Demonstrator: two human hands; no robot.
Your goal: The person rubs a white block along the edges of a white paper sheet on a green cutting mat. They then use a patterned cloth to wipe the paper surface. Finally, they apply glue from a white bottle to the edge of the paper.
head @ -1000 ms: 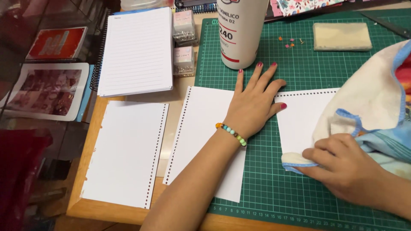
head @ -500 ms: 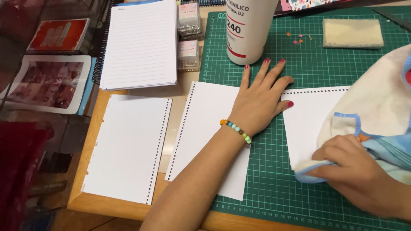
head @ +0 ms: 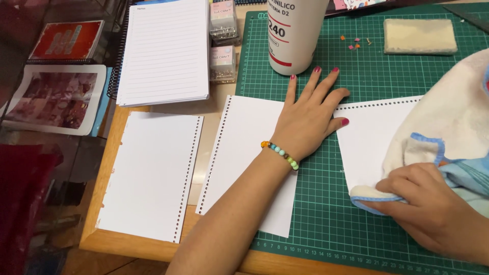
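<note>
At far left we see a loose punched sheet (head: 150, 175) on the wooden table (head: 127, 247), with a lined pad (head: 165, 51) above it. Next comes the middle punched sheet (head: 249, 158), half on the green cutting mat (head: 326, 219). Our left hand (head: 308, 119) lies flat on it, fingers spread, gripping nothing. A white bottle (head: 295, 33) stands just beyond. At right, our right hand (head: 433, 211) pinches a white cloth (head: 448, 127) against a third sheet (head: 369, 137); the cloth hides the sheet's far side, apparently.
</note>
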